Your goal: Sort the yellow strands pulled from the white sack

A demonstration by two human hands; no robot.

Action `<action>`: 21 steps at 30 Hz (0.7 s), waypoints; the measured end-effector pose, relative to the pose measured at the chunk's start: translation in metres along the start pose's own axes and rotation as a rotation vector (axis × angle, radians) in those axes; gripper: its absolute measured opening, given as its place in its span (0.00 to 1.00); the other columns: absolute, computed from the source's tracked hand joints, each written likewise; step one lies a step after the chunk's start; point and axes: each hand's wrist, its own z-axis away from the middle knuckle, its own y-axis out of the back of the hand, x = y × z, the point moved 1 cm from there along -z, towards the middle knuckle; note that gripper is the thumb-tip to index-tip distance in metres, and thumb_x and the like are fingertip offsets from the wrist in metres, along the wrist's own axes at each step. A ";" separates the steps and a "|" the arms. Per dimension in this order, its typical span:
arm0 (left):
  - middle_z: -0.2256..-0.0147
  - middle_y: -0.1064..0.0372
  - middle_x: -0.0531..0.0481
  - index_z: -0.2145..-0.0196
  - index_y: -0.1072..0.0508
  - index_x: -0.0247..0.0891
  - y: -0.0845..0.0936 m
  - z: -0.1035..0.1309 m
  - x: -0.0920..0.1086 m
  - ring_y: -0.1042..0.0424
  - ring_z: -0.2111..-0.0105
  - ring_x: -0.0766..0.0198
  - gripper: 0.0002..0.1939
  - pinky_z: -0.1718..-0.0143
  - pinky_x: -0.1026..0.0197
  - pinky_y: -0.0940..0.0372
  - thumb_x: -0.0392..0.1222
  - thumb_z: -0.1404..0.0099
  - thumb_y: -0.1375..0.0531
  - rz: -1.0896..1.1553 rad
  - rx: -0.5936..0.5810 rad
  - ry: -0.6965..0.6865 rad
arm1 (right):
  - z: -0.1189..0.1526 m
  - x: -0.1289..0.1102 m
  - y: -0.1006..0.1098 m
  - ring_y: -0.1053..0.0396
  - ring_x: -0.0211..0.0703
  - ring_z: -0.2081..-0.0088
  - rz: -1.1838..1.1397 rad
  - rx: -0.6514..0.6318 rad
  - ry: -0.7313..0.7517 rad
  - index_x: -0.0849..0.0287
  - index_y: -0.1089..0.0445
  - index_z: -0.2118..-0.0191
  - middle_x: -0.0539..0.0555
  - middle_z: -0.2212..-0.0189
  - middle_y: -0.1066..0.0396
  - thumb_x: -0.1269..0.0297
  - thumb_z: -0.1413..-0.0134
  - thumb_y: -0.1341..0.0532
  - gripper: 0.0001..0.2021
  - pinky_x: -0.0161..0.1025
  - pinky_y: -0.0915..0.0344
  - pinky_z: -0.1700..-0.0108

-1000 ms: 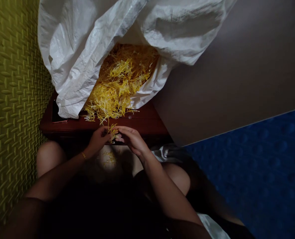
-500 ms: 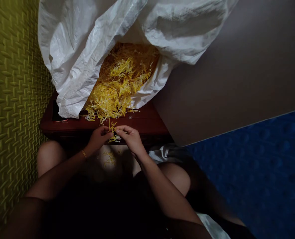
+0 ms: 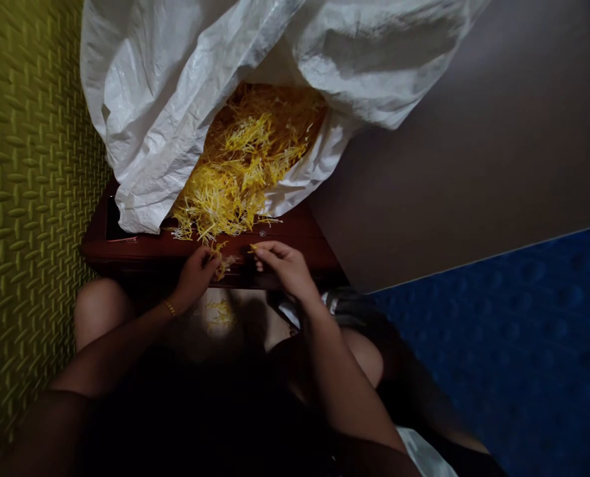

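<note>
A white woven sack (image 3: 146, 132) lies open on a dark red surface (image 3: 295, 232), with a heap of thin yellow and white strands (image 3: 240, 172) spilling from its mouth. At the surface's front edge, my left hand (image 3: 198, 275) pinches a small bunch of yellow strands (image 3: 219, 255); some of them are blurred. My right hand (image 3: 282, 265) is to the right, apart from the left, with a tiny yellow piece (image 3: 253, 248) between thumb and forefinger. Below the hands, loose yellow bits (image 3: 219, 311) lie on a pale, lit patch.
Yellow textured matting (image 3: 21, 199) runs along the left. A large grey-brown panel (image 3: 449, 152) stands at the right, with blue matting (image 3: 524, 318) beyond its lower edge. A dark flat object (image 3: 118, 222) lies by the sack's left corner. My knees flank the pale patch.
My right hand has moved right, away from my left hand, carrying a small yellow piece. The left hand has stayed nearly in place with its strands. The view has shifted slightly.
</note>
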 end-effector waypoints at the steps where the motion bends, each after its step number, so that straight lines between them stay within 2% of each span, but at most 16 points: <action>1: 0.76 0.40 0.58 0.72 0.39 0.36 -0.001 0.000 0.001 0.36 0.81 0.75 0.05 0.78 0.69 0.39 0.39 0.42 0.45 0.018 0.002 0.018 | 0.004 0.002 -0.010 0.39 0.32 0.78 -0.049 -0.042 -0.027 0.58 0.29 0.69 0.48 0.76 0.32 0.54 0.61 0.35 0.14 0.34 0.40 0.72; 4: 0.76 0.40 0.59 0.70 0.42 0.37 -0.005 0.001 0.005 0.33 0.82 0.73 0.05 0.78 0.68 0.36 0.39 0.41 0.46 0.068 -0.016 0.112 | 0.010 0.004 -0.021 0.39 0.32 0.78 -0.001 -0.155 -0.057 0.59 0.31 0.69 0.48 0.77 0.32 0.54 0.57 0.38 0.13 0.33 0.40 0.73; 8: 0.78 0.40 0.59 0.71 0.42 0.36 -0.005 0.003 0.007 0.32 0.82 0.73 0.06 0.78 0.68 0.35 0.37 0.42 0.46 0.051 -0.034 0.136 | 0.006 0.008 0.003 0.37 0.35 0.77 0.606 -0.330 0.020 0.57 0.29 0.76 0.49 0.80 0.30 0.62 0.57 0.38 0.05 0.33 0.42 0.72; 10: 0.79 0.39 0.59 0.72 0.42 0.36 -0.004 0.003 0.006 0.32 0.82 0.73 0.06 0.78 0.68 0.35 0.38 0.42 0.45 0.014 -0.024 0.106 | 0.003 0.013 0.018 0.35 0.37 0.77 0.881 -0.381 -0.019 0.55 0.27 0.78 0.49 0.80 0.29 0.68 0.60 0.38 0.02 0.34 0.44 0.73; 14: 0.79 0.40 0.59 0.73 0.41 0.37 -0.001 0.001 0.001 0.34 0.82 0.73 0.07 0.80 0.70 0.38 0.40 0.42 0.45 -0.101 -0.003 0.020 | 0.003 0.021 0.027 0.32 0.42 0.74 1.166 -0.369 -0.100 0.52 0.25 0.76 0.52 0.76 0.26 0.68 0.62 0.36 0.03 0.36 0.44 0.72; 18: 0.77 0.40 0.58 0.73 0.40 0.37 -0.001 0.001 0.001 0.34 0.80 0.73 0.07 0.79 0.70 0.40 0.42 0.42 0.45 -0.232 0.012 -0.086 | 0.011 0.011 0.015 0.30 0.45 0.70 1.202 -0.213 -0.035 0.53 0.25 0.73 0.56 0.75 0.26 0.63 0.55 0.38 0.04 0.38 0.41 0.68; 21: 0.78 0.41 0.58 0.74 0.39 0.38 0.000 0.003 0.005 0.37 0.79 0.73 0.06 0.76 0.70 0.42 0.41 0.42 0.45 -0.361 0.041 -0.156 | 0.019 -0.005 -0.004 0.30 0.46 0.62 0.893 -0.112 0.170 0.52 0.27 0.62 0.55 0.65 0.26 0.57 0.47 0.44 0.11 0.40 0.39 0.61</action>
